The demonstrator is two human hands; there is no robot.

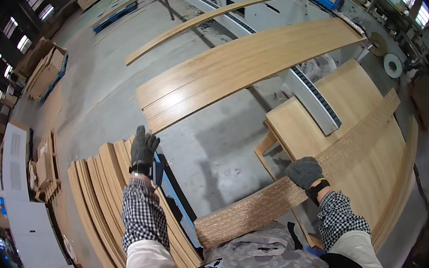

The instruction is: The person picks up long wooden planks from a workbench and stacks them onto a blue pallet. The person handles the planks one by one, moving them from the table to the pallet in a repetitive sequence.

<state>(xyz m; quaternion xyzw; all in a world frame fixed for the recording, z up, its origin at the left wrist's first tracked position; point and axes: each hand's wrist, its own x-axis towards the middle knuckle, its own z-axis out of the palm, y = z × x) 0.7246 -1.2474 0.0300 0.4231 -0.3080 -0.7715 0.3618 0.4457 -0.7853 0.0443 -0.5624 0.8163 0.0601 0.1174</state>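
Observation:
My right hand (304, 172), in a dark grey glove, is closed over a long rough-textured wooden strip (251, 211). The strip runs from close against my apron up to the far right, lying partly over a stack of wide boards (365, 165). My left hand (145, 147), gloved alike, is open with its fingers stretched forward and holds nothing. It is just below the near end of a smooth wood panel (243, 64) and above a stack of narrow planks (108, 175). The panel lies across the machine's rails.
A narrow wooden strip (195, 22) lies beyond the panel. A roller rail (315, 100) juts over the right-hand boards. Left of me stand pallets with cardboard (48, 72) and white cabinets (39, 233). A blue-edged frame (174, 198) borders the plank stack.

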